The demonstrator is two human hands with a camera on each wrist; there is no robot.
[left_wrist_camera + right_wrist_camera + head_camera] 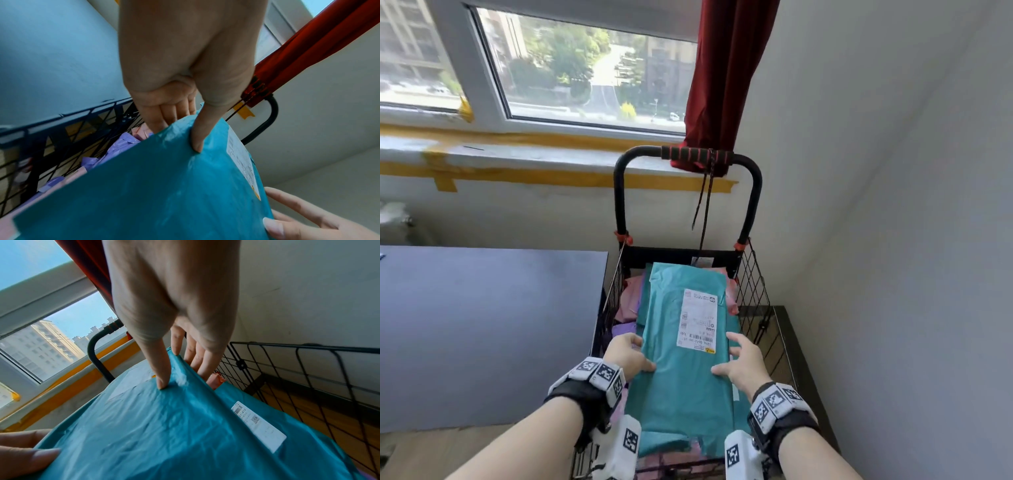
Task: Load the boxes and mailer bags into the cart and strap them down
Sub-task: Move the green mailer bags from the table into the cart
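A teal mailer bag with a white shipping label lies lengthwise on top of the load in the black wire cart. My left hand holds its left edge, thumb on top and fingers under the edge. On the opposite side, my right hand pinches the right edge, its thumb pressing the top and its fingers down the side. Pink mailers and purple ones lie beneath the teal bag. A dark strap hangs from the cart handle.
A dark table stands close against the cart's left side. The white wall and a low dark shelf are at its right. A red curtain hangs down onto the handle, under the window. The cart's wire wall rises beside my right hand.
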